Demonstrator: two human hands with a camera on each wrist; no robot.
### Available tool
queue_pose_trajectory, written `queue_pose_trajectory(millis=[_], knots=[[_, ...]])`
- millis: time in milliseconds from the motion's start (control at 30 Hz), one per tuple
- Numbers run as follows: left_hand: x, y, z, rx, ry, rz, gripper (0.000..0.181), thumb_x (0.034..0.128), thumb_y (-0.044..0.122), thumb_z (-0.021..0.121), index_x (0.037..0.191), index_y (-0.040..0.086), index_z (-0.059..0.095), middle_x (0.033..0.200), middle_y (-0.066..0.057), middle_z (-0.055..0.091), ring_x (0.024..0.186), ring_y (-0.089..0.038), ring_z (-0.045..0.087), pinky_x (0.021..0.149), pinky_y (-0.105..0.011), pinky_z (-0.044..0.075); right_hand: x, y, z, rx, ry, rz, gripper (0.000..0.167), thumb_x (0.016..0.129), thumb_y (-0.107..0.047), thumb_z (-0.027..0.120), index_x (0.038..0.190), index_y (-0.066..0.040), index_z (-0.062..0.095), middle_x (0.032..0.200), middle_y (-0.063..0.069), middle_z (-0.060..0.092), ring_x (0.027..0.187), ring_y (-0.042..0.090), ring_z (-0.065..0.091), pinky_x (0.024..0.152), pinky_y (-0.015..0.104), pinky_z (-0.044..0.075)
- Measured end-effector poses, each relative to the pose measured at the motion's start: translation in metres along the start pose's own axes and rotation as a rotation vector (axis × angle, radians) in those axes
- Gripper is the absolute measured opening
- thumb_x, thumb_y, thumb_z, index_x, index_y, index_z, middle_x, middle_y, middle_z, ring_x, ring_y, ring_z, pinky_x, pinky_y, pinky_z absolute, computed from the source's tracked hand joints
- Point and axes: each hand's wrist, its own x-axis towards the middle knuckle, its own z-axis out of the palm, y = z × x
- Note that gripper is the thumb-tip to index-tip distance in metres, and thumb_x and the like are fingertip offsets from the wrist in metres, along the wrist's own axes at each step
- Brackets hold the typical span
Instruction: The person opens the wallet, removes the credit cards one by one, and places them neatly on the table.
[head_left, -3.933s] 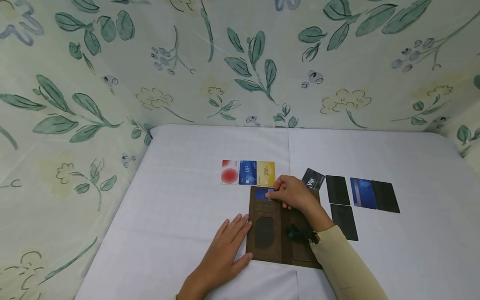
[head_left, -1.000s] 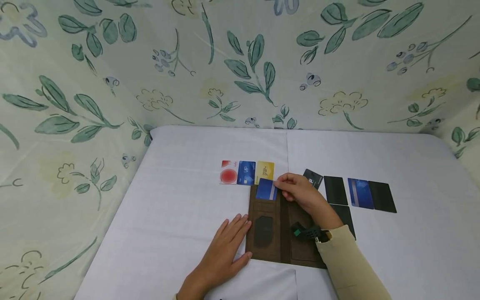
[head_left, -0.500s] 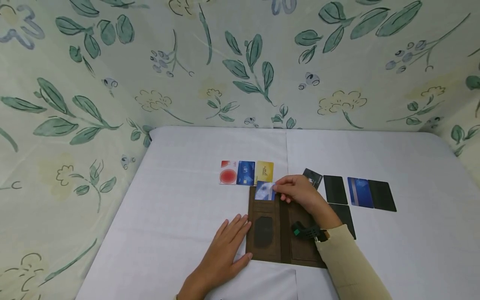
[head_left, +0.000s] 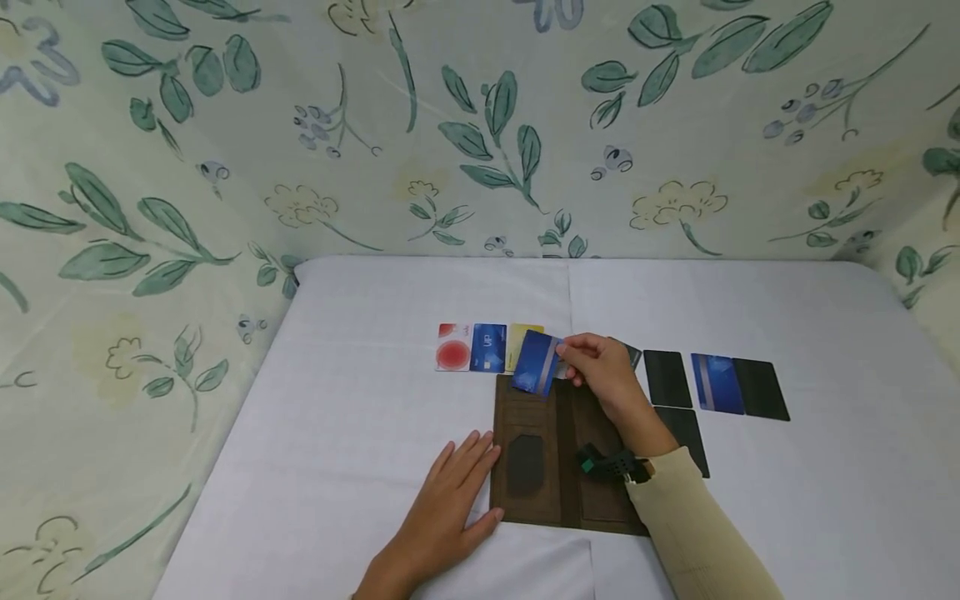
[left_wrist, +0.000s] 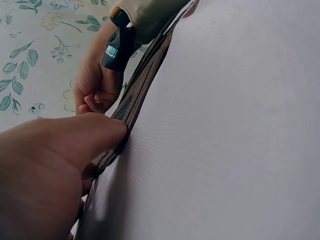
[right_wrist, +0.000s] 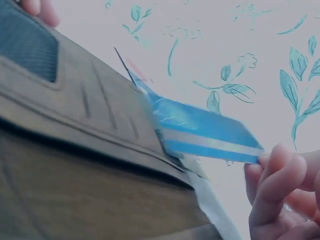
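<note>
A blue card point(head_left: 534, 363) with a pale stripe is pinched at its edge between the thumb and fingers of my right hand point(head_left: 609, 377). It is tilted above the top edge of an open brown wallet point(head_left: 568, 492), and in the right wrist view the blue card point(right_wrist: 207, 127) appears just off the wallet's slotted side point(right_wrist: 95, 95). My left hand point(head_left: 442, 508) lies with extended fingers along the wallet's left edge. In the left wrist view the thumb of the left hand point(left_wrist: 65, 142) touches that edge. The right forearm hides part of the wallet's right half.
Behind the wallet, a red-and-white card point(head_left: 453, 348), a blue VIP card point(head_left: 489, 347) and a partly covered yellow card point(head_left: 517, 340) stand in a row. To the right lie several dark cards point(head_left: 667, 379) and a blue striped card point(head_left: 717, 383). A white cloth covers the table point(head_left: 360, 400).
Since the oldest frame, my right hand has drawn the blue card up out of the wallet's top-left slot. It is now clear of the slot and tilted. The left hand stays put.
</note>
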Motion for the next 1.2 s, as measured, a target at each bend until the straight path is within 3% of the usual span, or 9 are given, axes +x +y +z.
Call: queue_pose_trajectory(millis=[167, 300, 400, 600, 800, 1000, 1200], knots=[[0.000, -0.001, 0.001, -0.003, -0.002, 0.001, 0.071, 0.0908, 0.043, 0.060, 0.149, 0.011, 0.035, 0.159, -0.002, 0.024, 0.146, -0.023, 0.020, 0.115, -0.052, 0.019, 0.000, -0.008, -0.008, -0.007, 0.065, -0.030, 0.031, 0.092, -0.020, 0.066, 0.110, 0.005, 0.064, 0.087, 0.017, 0.065, 0.058, 0.008, 0.056, 0.052, 0.020, 0.050], [0.002, -0.001, 0.001, 0.005, -0.002, 0.011, 0.071, 0.0917, 0.044, 0.058, 0.150, 0.011, 0.034, 0.159, -0.002, 0.024, 0.145, -0.024, 0.021, 0.114, -0.052, 0.019, 0.002, -0.016, -0.015, -0.060, 0.097, -0.012, 0.035, 0.092, -0.027, 0.067, 0.111, 0.002, 0.066, 0.089, 0.009, 0.068, 0.065, 0.009, 0.061, 0.055, 0.021, 0.051], [0.003, -0.001, 0.001, 0.011, -0.011, 0.006, 0.071, 0.0922, 0.046, 0.057, 0.150, 0.011, 0.034, 0.159, -0.002, 0.024, 0.146, -0.023, 0.020, 0.114, -0.053, 0.018, 0.005, -0.024, -0.018, -0.095, 0.089, -0.006, 0.036, 0.092, -0.030, 0.065, 0.112, 0.001, 0.065, 0.093, 0.006, 0.069, 0.074, 0.011, 0.066, 0.061, 0.023, 0.052], [0.002, -0.002, 0.002, 0.019, 0.007, 0.009, 0.071, 0.0917, 0.045, 0.058, 0.149, 0.011, 0.035, 0.158, -0.003, 0.025, 0.145, -0.024, 0.021, 0.114, -0.053, 0.019, 0.017, -0.033, -0.020, -0.084, 0.090, 0.006, 0.036, 0.094, -0.029, 0.063, 0.114, 0.001, 0.064, 0.106, 0.016, 0.065, 0.080, 0.015, 0.067, 0.072, 0.025, 0.057], [0.000, -0.001, 0.005, 0.017, 0.002, 0.023, 0.070, 0.0925, 0.045, 0.056, 0.149, 0.011, 0.034, 0.158, -0.003, 0.025, 0.145, -0.023, 0.022, 0.114, -0.051, 0.019, 0.022, -0.024, -0.028, -0.048, 0.143, 0.100, 0.036, 0.096, -0.026, 0.061, 0.120, 0.000, 0.062, 0.108, 0.016, 0.059, 0.080, 0.015, 0.063, 0.072, 0.022, 0.056], [0.001, 0.000, 0.003, 0.020, 0.013, 0.013, 0.070, 0.0917, 0.044, 0.058, 0.149, 0.011, 0.035, 0.158, -0.003, 0.027, 0.145, -0.024, 0.023, 0.114, -0.051, 0.020, 0.026, -0.011, -0.031, -0.096, 0.156, 0.110, 0.037, 0.096, -0.029, 0.059, 0.121, -0.001, 0.062, 0.106, 0.014, 0.059, 0.082, 0.015, 0.060, 0.071, 0.021, 0.056], [0.001, 0.000, 0.001, 0.024, 0.005, 0.011, 0.070, 0.0920, 0.044, 0.058, 0.149, 0.011, 0.035, 0.158, -0.003, 0.027, 0.144, -0.024, 0.024, 0.113, -0.052, 0.021, 0.030, -0.003, -0.029, -0.133, 0.167, 0.112, 0.035, 0.096, -0.026, 0.059, 0.117, 0.001, 0.063, 0.101, 0.014, 0.061, 0.077, 0.014, 0.060, 0.062, 0.021, 0.054]])
